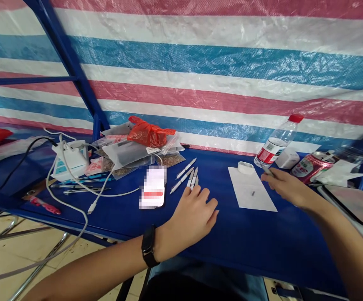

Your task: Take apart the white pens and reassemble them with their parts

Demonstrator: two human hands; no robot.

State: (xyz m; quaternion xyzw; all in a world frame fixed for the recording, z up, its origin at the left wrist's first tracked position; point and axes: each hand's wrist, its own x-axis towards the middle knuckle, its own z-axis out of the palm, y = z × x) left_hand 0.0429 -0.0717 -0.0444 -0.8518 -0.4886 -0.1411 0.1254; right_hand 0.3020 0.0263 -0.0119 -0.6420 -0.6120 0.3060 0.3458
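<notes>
My left hand [195, 209], with a black band on the wrist, lies palm down with its fingers loosely spread. Its fingertips are at the near ends of several slim white pens [184, 179]; whether they touch is unclear. Over on the right, my right hand [283, 186] pinches a thin light-coloured pen-like stick [267, 170], mostly hidden by the fingers. Beside that hand lies a white sheet of paper [244, 198] with a small dark grey patch on it. A white oval object [245, 167] rests at the paper's far edge.
A phone [154, 186] lies left of the pens. Plastic bags [131, 152], white cables and a power strip [71, 159] crowd the left. A bottle [277, 144], a drink can [313, 167] and a clear-lidded case [353, 205] stand right. A blue frame post [71, 62] rises behind.
</notes>
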